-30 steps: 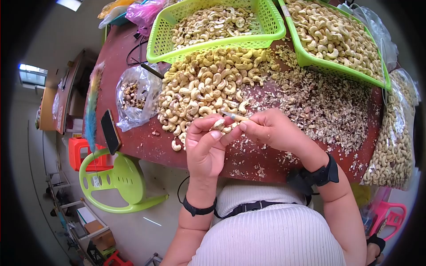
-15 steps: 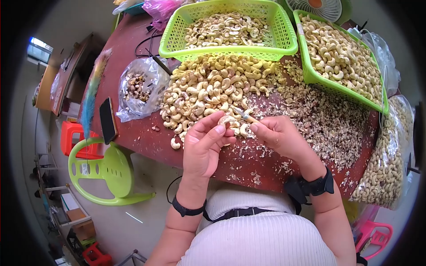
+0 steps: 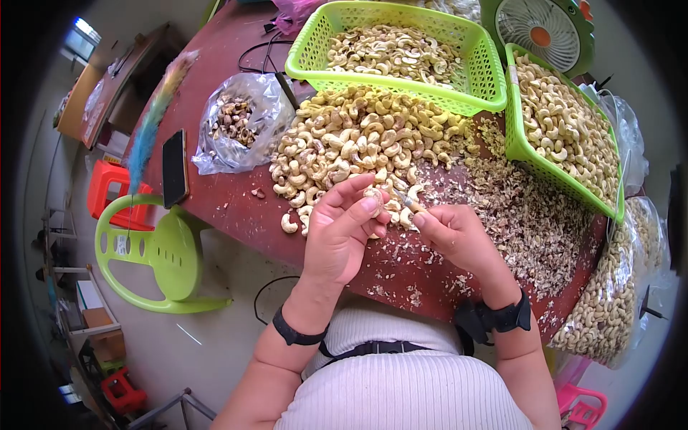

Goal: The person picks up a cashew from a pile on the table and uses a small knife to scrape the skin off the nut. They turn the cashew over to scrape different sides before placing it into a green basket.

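Farther apart than a second ago, the left hand point(image 3: 340, 242) pinches a cashew point(image 3: 373, 194) between thumb and fingers, the cashew pile point(image 3: 344, 140) just beyond that pinch, while the right hand point(image 3: 460, 238) grips a small knife point(image 3: 412, 205), skin flakes point(image 3: 534, 229) scattered beyond and rightward of its hold.

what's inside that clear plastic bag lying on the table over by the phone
The clear bag by the phone holds a heap of small brownish and pale pieces. Only the top ones show; whatever lies beneath them is covered.
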